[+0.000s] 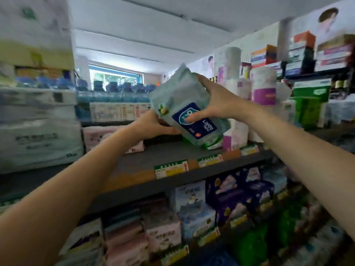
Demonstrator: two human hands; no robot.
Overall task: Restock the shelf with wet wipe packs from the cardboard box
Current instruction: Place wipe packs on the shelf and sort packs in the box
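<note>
A pack of wipes [184, 110] is held over the shelf [153, 160].
It is gripped by 2 hands: left hand [153, 124] underneath, right hand [213, 101] curled around its side.

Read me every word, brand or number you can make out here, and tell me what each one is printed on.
"Liyou": on the dark blue label of the wet wipe pack, held by the left hand and right hand.
Large white figure on that label: partly covered by the thumb, unreadable.
Price tags on the shelf edge: blurred.
Wrapped bales on the left: blurred.
</note>
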